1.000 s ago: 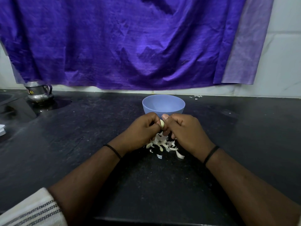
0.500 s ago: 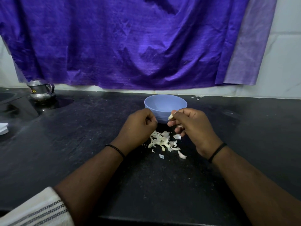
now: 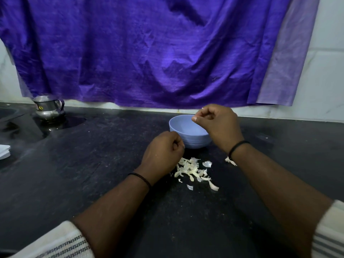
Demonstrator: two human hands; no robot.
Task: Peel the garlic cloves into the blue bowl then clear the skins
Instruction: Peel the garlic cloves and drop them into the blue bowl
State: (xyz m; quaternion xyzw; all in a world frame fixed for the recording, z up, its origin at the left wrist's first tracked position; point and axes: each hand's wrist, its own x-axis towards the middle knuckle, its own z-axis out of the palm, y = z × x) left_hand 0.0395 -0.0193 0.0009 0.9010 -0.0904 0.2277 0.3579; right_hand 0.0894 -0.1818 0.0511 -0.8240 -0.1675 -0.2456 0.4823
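Above the bowl, a hand hangs with curled fingers

Seen from the person's own head, two bare forearms reach out over a black counter. A blue bowl stands in the middle, toward the far side. The right hand hangs over the bowl's right half, fingers curled inward, thumb and forefinger tips drawn together. A tiny pale speck shows at the forefinger tip; whether the hand pinches a garlic clove or a scrap of skin cannot be told. What lies inside the bowl is hidden by the hand and the near wall.

The left hand sits lower, just near and left of the bowl, closed in a loose fist with knuckles up. Whether it holds anything inside cannot be told.

A heap of pale garlic skins lies on the counter near the bowl, just right of the left hand and between the two wrists. A few loose flakes are scattered on the near side of the heap, and one more scrap lies beside the right wrist.

Each wrist wears a thin black band. Pale sleeves with dark stripes show at the bottom corners.

At the far left a small steel pot stands on the counter. A purple cloth hangs across the white tiled wall behind everything.
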